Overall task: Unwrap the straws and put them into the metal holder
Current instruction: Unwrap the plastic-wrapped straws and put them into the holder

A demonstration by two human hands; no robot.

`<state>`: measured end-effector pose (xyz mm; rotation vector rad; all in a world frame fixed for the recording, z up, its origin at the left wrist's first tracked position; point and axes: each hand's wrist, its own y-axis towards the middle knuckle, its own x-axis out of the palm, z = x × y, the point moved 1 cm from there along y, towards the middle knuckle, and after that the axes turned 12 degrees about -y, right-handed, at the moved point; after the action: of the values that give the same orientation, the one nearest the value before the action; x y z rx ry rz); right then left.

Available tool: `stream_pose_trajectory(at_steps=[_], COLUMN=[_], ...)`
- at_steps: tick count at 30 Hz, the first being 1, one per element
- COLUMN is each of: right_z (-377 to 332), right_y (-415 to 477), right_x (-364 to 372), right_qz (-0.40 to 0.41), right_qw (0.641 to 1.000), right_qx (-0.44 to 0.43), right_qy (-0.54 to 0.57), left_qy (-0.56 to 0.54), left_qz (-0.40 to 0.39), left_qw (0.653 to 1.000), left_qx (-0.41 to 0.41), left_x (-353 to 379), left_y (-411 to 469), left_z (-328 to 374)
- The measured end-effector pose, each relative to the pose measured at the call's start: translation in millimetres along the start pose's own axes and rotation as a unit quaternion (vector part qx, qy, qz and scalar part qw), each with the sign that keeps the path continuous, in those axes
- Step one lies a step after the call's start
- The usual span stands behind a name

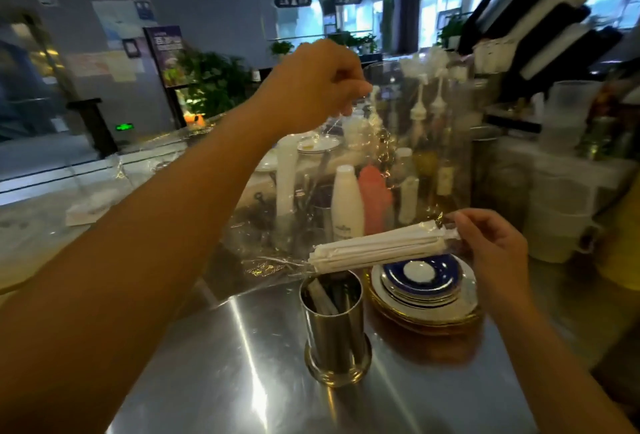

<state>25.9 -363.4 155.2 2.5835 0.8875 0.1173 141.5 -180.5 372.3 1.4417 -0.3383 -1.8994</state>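
Straws (377,250): white bundle lying level above the metal holder (334,326), your R hand (491,243) pinching its right end. L hand (311,87), raised, pinches clear wrap (346,170). Holder by plates (422,288), counter's (207,364) far edge.

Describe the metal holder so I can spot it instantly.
On the steel counter, find the stack of plates. The metal holder stands just left of it, under the straw bundle: an upright shiny cylinder with a flared base, the only open-topped cup there.
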Motion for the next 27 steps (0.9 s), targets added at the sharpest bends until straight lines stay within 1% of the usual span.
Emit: stream_pose_trajectory(at_steps=[4, 8, 13, 16, 20, 27], right_z=[-1.0, -3.6, -6.0, -11.0, -21.6, -33.4], right_y=[2.8, 0.5, -8.3, -13.9, -15.3, -9.6], right_x=[-34.4, -66.2, -97.9, -112.7, -124.1, -121.9], right_qz=[0.039, 0.087, 0.13, 0.134, 0.143, 0.108], right_qw=[0.999, 0.996, 0.989, 0.988, 0.983, 0.983], right_qx=[0.01, -0.004, 0.013, 0.012, -0.008, -0.047], right_qy=[-0.001, -0.035, -0.061, -0.072, -0.114, -0.138], left_qy=[-0.028, -0.056, -0.089, -0.103, -0.114, -0.135], left_qz=[-0.018, -0.027, -0.043, -0.043, -0.037, -0.022], left_qw=[0.999, 0.996, 0.99, 0.987, 0.986, 0.987], left_qx=[0.035, 0.065, 0.1, 0.112, 0.119, 0.082], left_x=[21.4, 41.2, 61.0, 69.3, 74.4, 65.9], left_y=[18.1, 30.5, 42.1, 47.3, 48.7, 36.1], left_z=[14.1, 29.5, 47.5, 56.3, 60.3, 43.5])
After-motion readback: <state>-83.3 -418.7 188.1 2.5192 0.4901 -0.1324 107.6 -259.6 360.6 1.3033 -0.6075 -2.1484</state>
